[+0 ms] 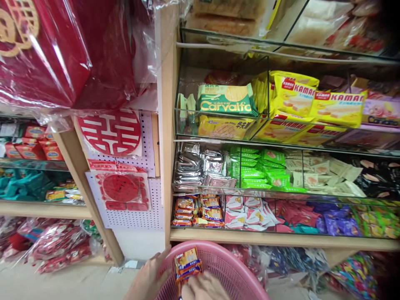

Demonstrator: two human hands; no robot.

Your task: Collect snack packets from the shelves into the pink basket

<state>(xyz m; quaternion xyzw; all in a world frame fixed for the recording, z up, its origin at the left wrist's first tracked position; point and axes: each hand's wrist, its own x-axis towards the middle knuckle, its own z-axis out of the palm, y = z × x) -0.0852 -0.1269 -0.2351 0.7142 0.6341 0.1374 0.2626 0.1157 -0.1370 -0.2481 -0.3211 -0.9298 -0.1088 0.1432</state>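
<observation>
Below, six o'clock: pink basket contains snack packets; left hand, half-open at basket's ten o'clock, apparently steadies it; right hand curls at packets, grip indiscernible.

Head camera: is sitting on the person's head, facing forward and angling down.
Shelves: are filling the middle and right, standing nearly square to the lens and slanting slightly down rightward.
Red wrapped item: is crowding the upper left, hanging nearer than the shelves and running out of frame.
Pink basket: is showing from above, the bottom edge cutting it off.
Left hand and right hand: are entering from below, close by.
Right margin: is fading to black.
</observation>
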